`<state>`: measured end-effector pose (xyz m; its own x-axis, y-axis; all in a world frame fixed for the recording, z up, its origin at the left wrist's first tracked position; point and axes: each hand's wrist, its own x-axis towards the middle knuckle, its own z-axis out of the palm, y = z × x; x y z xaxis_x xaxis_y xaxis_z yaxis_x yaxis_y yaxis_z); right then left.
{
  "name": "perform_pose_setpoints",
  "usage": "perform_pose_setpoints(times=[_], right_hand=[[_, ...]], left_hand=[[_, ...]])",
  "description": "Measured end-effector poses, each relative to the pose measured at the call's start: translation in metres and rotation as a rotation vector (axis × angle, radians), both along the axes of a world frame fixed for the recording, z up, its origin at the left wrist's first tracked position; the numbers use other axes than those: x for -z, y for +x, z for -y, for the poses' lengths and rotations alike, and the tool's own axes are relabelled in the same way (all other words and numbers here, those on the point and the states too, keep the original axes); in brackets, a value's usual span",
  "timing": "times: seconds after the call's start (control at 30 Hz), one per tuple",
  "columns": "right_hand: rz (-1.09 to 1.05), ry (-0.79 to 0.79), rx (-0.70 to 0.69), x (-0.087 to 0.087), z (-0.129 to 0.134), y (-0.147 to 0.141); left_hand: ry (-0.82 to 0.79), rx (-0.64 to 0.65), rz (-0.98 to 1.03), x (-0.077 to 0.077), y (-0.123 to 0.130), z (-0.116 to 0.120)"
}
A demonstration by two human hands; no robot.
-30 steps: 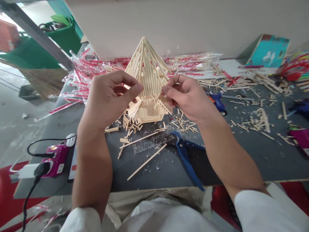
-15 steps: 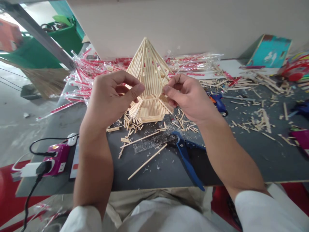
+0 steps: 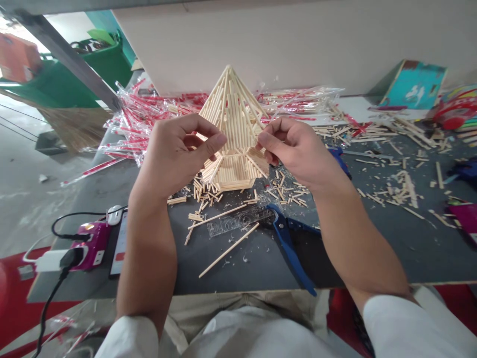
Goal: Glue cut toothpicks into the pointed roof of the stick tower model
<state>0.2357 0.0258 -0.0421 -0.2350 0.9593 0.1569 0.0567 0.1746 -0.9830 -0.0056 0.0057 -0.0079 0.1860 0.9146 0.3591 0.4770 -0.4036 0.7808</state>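
Stick model (image 3: 234,112), built of pale rods with a pointed top and an open, many-sided base, stands upright just above the centre of the frame, on the grey tabletop (image 3: 372,253). The left hand (image 3: 175,154) is in front of its left side, thumb and index finger brought together in a pinch; the right hand (image 3: 296,146) mirrors it at the right side, fingertips likewise drawn close. Whether either pinch grasps something thin, or touches the model, I cannot tell. Short cut pieces (image 3: 203,191) lie around the base. Below it, at lower centre, are a clear plastic template (image 3: 226,226), a loose rod (image 3: 228,250) lying slantwise, and a blue-handled cutter (image 3: 292,253) to their right. Red-and-clear wrappers (image 3: 130,119) are heaped at upper left; a magenta power strip (image 3: 93,243) and a phone (image 3: 118,248) sit at lower left.
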Motion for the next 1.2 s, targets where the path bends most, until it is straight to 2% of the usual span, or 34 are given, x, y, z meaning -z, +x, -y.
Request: perform_pose_setpoints(times=[0.13, 0.33, 0.43, 0.63, 0.8, 1.0, 1.2], right_hand=[[0.079, 0.048, 0.012, -0.001, 0.000, 0.004], [0.337, 0.085, 0.031, -0.003, 0.001, 0.009], [0.395, 0.116, 0.042, -0.003, 0.001, 0.011], [0.413, 0.057, -0.092, -0.004, 0.005, 0.012], [0.399, 0.062, -0.110, -0.005, 0.010, 0.012], [0.343, -0.097, -0.240, -0.003, 0.015, 0.009], [0.241, -0.022, -0.245, -0.006, 0.023, 0.009]], left_hand=[[-0.021, -0.029, -0.007, -0.002, 0.001, 0.002], [-0.024, -0.034, -0.028, -0.007, 0.002, 0.006], [-0.028, -0.046, -0.055, -0.010, 0.000, 0.008], [0.065, -0.061, -0.025, -0.014, -0.011, 0.012], [0.138, -0.060, -0.004, -0.019, -0.020, 0.018], [0.151, -0.058, 0.007, -0.028, -0.022, 0.027], [0.141, -0.034, 0.033, -0.032, -0.024, 0.032]])
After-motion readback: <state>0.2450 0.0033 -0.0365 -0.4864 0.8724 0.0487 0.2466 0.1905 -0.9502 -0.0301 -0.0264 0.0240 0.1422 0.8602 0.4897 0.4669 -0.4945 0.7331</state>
